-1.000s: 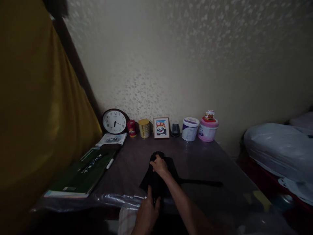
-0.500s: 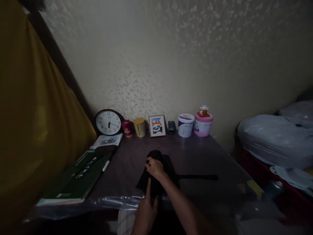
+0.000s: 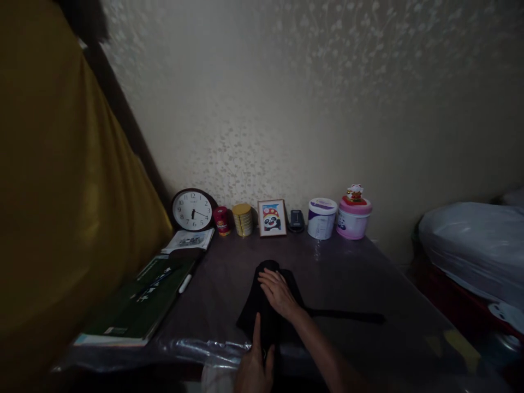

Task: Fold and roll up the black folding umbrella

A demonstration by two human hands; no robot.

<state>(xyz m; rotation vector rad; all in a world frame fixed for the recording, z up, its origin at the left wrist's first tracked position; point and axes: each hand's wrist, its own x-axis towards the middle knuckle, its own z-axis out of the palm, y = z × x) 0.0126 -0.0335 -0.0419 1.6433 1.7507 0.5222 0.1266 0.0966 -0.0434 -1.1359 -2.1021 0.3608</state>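
A piece of black fabric (image 3: 257,297), partly folded over, lies at the table's front edge; its exact kind does not show in the dim light. From its right side a long narrow black strap (image 3: 347,315) stretches across the tabletop. My right hand (image 3: 279,295) rests flat on the upper part of the fabric, fingers extended and close together. Lower down, my left hand (image 3: 254,367) touches the fabric's near part with index finger pointing forward and thumb apart. Its other fingers are hidden from view.
On the plastic-covered table (image 3: 335,278), a clock (image 3: 191,210), red can (image 3: 221,221), gold tin (image 3: 242,220), picture frame (image 3: 272,218) and two tubs (image 3: 322,219) line the wall. Left lie a green book (image 3: 139,300) and white marker (image 3: 185,284). A yellow curtain (image 3: 73,207) hangs left.
My right hand's curled fingers have straightened and now lie flat on the fabric. My left hand stays on its near part. The whole view has shifted slightly.
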